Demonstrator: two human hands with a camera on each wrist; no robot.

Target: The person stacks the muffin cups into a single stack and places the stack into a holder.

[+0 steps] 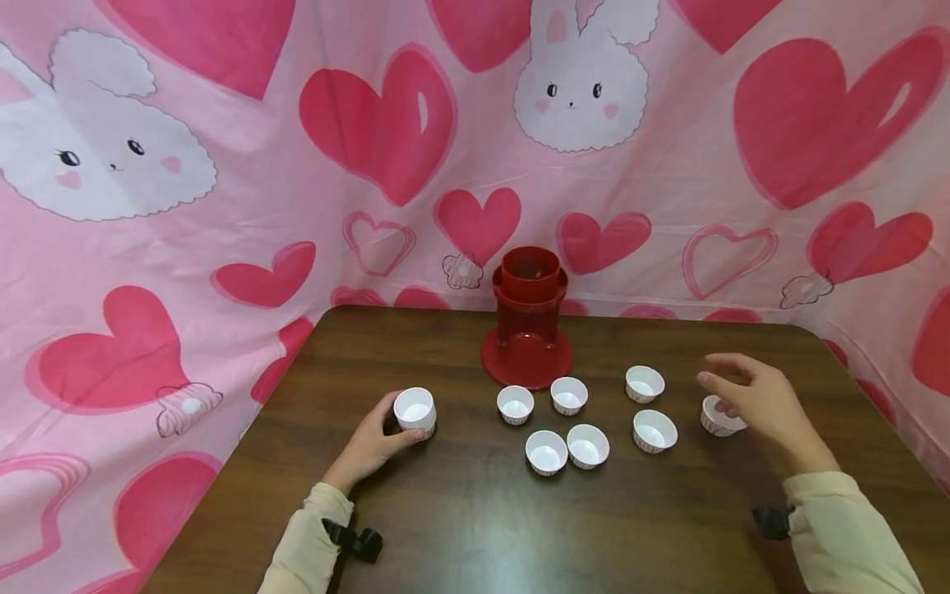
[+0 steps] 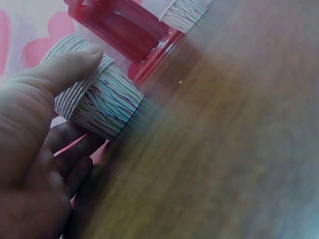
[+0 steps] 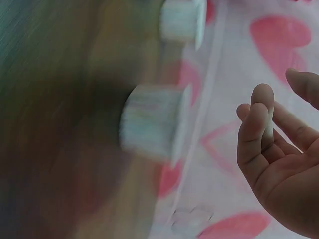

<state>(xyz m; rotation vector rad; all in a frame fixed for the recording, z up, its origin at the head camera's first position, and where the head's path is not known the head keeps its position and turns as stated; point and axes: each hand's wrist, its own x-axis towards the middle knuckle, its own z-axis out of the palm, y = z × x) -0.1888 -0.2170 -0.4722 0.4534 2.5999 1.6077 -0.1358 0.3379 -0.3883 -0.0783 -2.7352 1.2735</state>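
White round paper cup [image 1: 715, 421] stands on right part of brown wooden table [image 1: 475, 511], axis upright, below fingers of right hand [image 1: 772, 406] and apart from them. Right hand is nearer one, fingers loosely bent, holding nothing. Left hand [image 1: 380, 439], at left, grips nested stack of patterned paper cups [image 1: 414, 406].

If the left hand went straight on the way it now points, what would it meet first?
Probably the glossy red round-based stand, beyond the white, wavy-lined cup stack that the left hand holds, though depth is unclear and it may narrowly miss.
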